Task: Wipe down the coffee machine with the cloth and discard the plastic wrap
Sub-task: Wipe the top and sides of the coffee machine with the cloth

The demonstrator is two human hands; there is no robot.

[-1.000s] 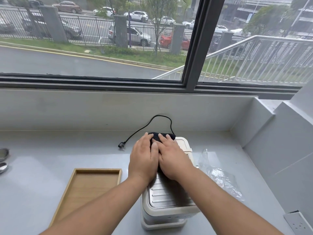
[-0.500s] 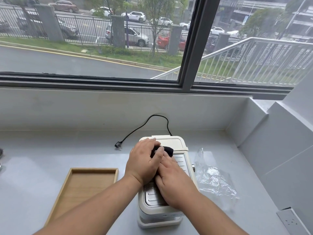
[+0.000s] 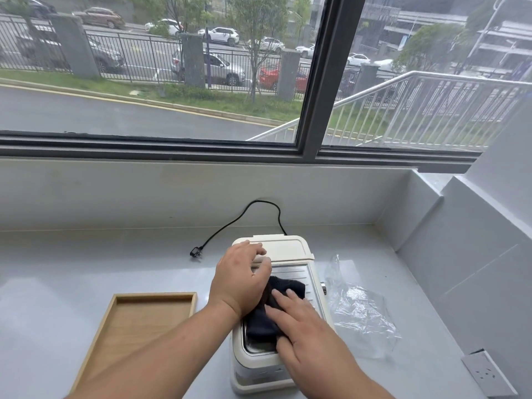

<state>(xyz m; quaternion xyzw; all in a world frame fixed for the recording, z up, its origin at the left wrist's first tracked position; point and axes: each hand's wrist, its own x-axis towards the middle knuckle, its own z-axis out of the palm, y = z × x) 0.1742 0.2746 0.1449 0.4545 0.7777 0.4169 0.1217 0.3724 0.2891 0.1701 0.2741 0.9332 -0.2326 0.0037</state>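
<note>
**Item 1: cloth** (image 3: 269,315). Dark, knitted, bunched. It lies on the ribbed metal top of the coffee machine (image 3: 288,250), toward the 6 o'clock end. Judged soft, light and limp. It will fold and drag under the palm, so it is best worked flat-handed or bunched in a fist.

**Item 2: coffee machine.** Cream casing, standing on the grey tabletop (image 3: 86,269). Judged rigid and fairly heavy, with smooth sides. Steady it from above while rubbing.

**Item 3: plastic wrap** (image 3: 361,312). Clear and crumpled, on the tabletop at the machine's 3 o'clock, just beside it. Judged near weightless, slippery and clingy. Pinch a raised crease.

**Right hand** (image 3: 305,332): fingers straight, pressing flat on the cloth.

**Left hand** (image 3: 240,280): fingers loosely bent, resting on the machine top with its heel over the cloth's edge. Whether it pinches the cloth cannot be told.

**Also present:** wooden tray (image 3: 144,321) at 9 o'clock; power cord (image 3: 239,220), unplugged, trailing to 11 o'clock.
</note>
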